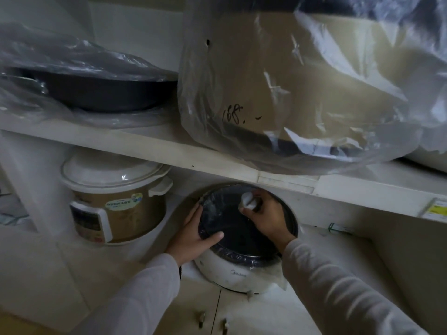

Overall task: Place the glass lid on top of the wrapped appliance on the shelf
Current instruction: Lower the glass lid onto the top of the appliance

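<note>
A round glass lid (225, 213) with a pale wrapped knob (249, 201) lies tilted on a white plastic-wrapped appliance (232, 272) on the lower shelf. My right hand (266, 216) grips the knob from above. My left hand (193, 240) holds the lid's left rim, thumb across the glass and fingers beneath the edge. The lid's far edge tucks under the upper shelf board. Part of the appliance's dark rim shows to the right of the lid.
A gold and white rice cooker (113, 201) stands just left. The upper shelf board (150, 143) runs close overhead, with a wrapped dark pan (96, 90) and a large bagged cardboard box (302, 88). Cabinet doors with knobs (202, 317) are below.
</note>
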